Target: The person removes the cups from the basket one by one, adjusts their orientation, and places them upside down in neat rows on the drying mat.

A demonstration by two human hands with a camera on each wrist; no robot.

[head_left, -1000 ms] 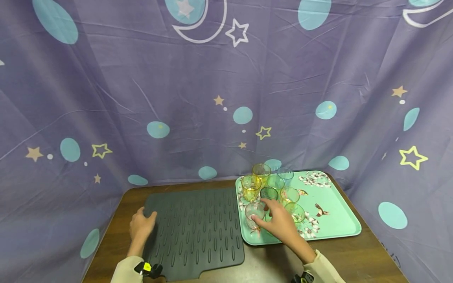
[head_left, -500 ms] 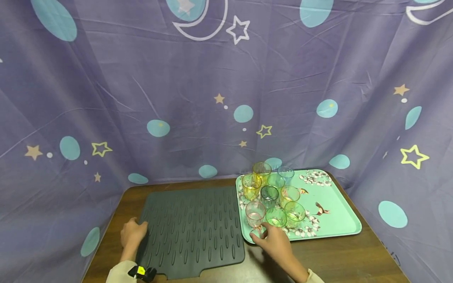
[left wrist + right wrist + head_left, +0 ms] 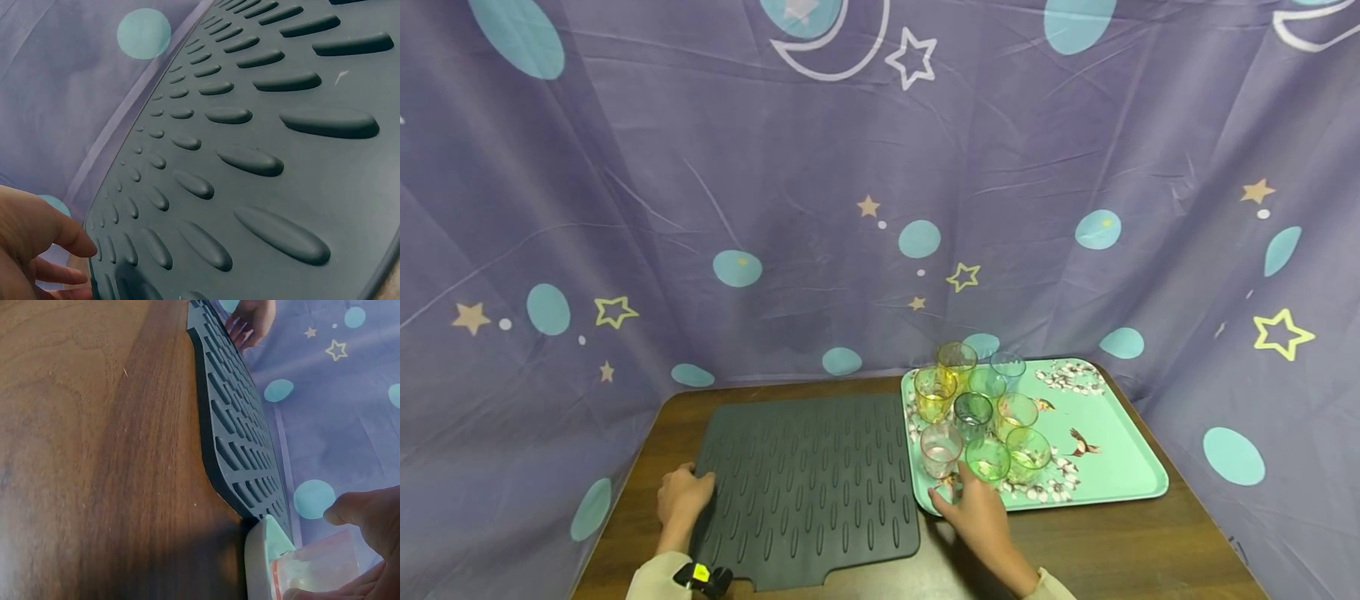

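Note:
My left hand point(image 3: 683, 500) is at the left edge of a dark grey ribbed drying mat point(image 3: 808, 475), its fingers loosely bent and holding nothing. In the left wrist view, the fingertips point(image 3: 87, 247) come right up to the mat's edge. My right hand point(image 3: 979, 512) is at the tray's front left, thumb and fingers spread. Just beyond it stands a clear pinkish glass point(image 3: 941, 454), upright. The right wrist view shows the pinkish glass point(image 3: 322, 565) between the thumb, which is apart from it, and the lower fingers, which overlap it. A green glass point(image 3: 988, 462) stands close to the fingertips.
A mint-green tray point(image 3: 1116, 450) with birds and blossoms bears several more coloured glasses, among them a yellow glass point(image 3: 934, 400), a dark green glass point(image 3: 973, 421) and a blue glass point(image 3: 1007, 367). Mat and tray lie side by side on a wooden table point(image 3: 1097, 550). A patterned purple curtain point(image 3: 820, 208) hangs behind.
My right hand has drawn back from above the glasses to the tray's front edge, by the pinkish glass. My left hand has shifted slightly left and down. The glasses stand as before.

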